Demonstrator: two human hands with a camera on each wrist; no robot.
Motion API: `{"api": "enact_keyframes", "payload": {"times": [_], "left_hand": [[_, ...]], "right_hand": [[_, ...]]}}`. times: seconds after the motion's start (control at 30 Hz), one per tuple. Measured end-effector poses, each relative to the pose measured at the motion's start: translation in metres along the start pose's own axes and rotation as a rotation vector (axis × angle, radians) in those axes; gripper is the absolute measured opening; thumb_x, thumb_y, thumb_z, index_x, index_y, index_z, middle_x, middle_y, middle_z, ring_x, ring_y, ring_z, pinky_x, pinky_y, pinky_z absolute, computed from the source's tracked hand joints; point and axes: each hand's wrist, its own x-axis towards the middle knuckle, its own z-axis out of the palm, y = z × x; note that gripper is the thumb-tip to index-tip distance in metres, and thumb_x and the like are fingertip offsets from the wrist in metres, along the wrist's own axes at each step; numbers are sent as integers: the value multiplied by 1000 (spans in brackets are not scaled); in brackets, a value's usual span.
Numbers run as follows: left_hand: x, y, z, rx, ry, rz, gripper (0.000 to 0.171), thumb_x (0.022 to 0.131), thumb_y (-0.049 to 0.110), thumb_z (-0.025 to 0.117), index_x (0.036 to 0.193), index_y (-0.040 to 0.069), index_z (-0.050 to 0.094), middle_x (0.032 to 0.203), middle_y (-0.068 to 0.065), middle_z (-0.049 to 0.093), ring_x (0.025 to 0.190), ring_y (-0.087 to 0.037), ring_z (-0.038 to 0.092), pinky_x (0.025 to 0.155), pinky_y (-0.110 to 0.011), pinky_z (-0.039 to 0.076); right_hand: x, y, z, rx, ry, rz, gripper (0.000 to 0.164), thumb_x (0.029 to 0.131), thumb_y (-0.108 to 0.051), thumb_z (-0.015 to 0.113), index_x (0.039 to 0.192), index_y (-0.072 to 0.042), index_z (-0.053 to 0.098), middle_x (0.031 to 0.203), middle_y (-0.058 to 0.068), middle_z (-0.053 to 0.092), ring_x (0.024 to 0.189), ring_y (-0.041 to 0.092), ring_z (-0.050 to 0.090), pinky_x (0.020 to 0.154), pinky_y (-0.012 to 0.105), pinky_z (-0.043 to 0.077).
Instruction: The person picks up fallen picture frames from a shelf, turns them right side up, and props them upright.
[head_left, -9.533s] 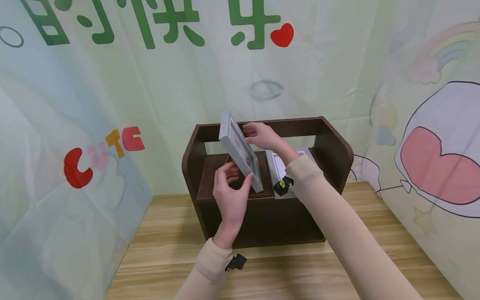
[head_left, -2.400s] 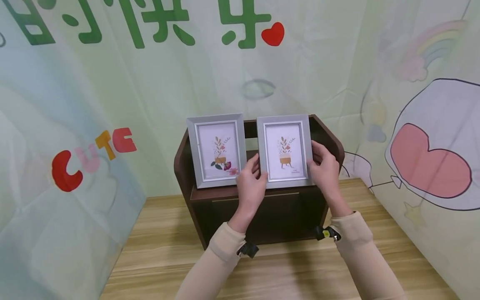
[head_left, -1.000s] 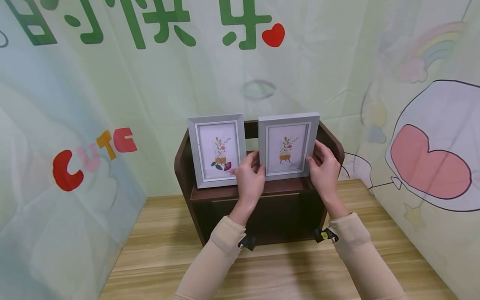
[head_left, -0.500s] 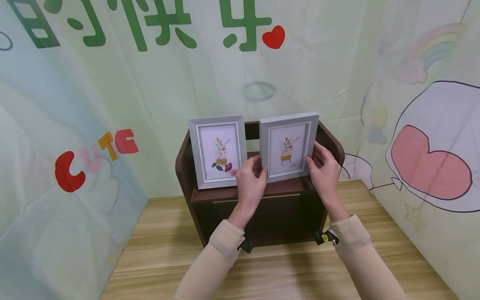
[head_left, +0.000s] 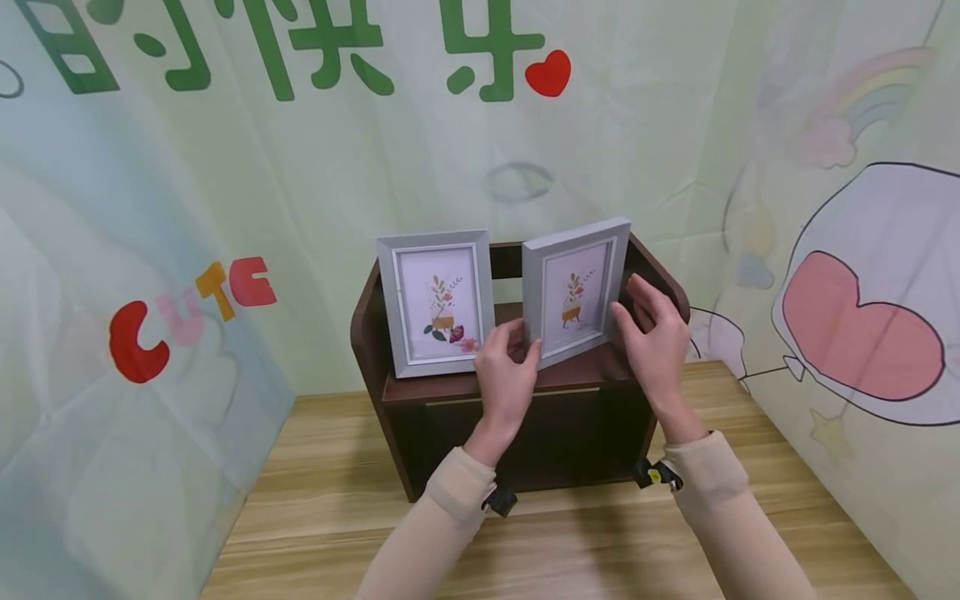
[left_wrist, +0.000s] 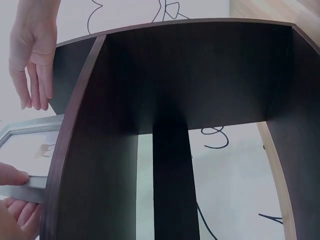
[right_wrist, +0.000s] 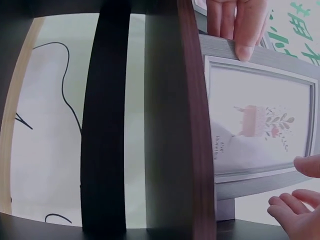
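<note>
From where I stand, with twelve o'clock facing the backdrop (head_left: 375, 175), the left hand (head_left: 507, 379) pinches the grey potted-plant frame (head_left: 574, 292) at about eight o'clock on its edge, thumb in front. The right hand (head_left: 657, 343), its grip loose and holding nothing, hovers just beside that frame at four o'clock. The frame sits turned over the upper level of the brown rack (head_left: 517, 427); whether its base touches, I can't tell. A flower-corner frame (head_left: 437, 302) stands at its nine o'clock. The rack rests on the wood-grain desk (head_left: 570, 550).
</note>
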Motion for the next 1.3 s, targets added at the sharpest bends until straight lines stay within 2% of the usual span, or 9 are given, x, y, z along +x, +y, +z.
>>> {"api": "enact_keyframes", "payload": {"times": [0.13,0.43,0.7,0.97,1.13,1.3], "left_hand": [[-2,1,0,-21,21,15,25,78,8,76,100,0,67,91,-12,65,84,-22,67,75,-29,58],[-5,4,2,-25,39,19,26,77,11,78,99,2,67,91,-10,65,85,-20,66,76,-27,57],[-8,7,5,-27,40,3,27,77,12,79,99,3,65,92,-10,65,86,-19,65,77,-28,57],[-10,11,9,-37,61,-6,28,75,11,80,98,3,65,91,-10,65,85,-20,65,75,-29,57],[-10,12,11,-37,85,10,28,74,10,81,96,2,65,89,-10,65,82,-20,65,72,-29,57],[-11,12,12,-51,94,14,27,74,10,81,95,3,65,88,-9,65,81,-18,65,72,-27,56]], "right_hand": [[4,-4,0,15,9,-28,42,83,4,67,123,12,56,122,27,59,116,35,57,99,41,46],[21,-14,1,61,11,-93,41,82,3,69,120,9,59,122,24,61,117,32,58,99,29,46],[31,-25,5,79,-29,-119,42,81,3,70,121,10,58,124,23,60,118,31,57,101,32,45],[41,-38,9,68,-95,-192,43,81,2,70,121,11,57,123,24,60,117,32,58,100,33,46],[49,-46,12,116,-162,-237,42,80,5,70,120,12,57,123,26,60,117,34,57,101,36,46],[56,-53,14,143,-242,-279,41,80,6,70,119,12,58,121,26,60,117,33,57,102,32,45]]}}
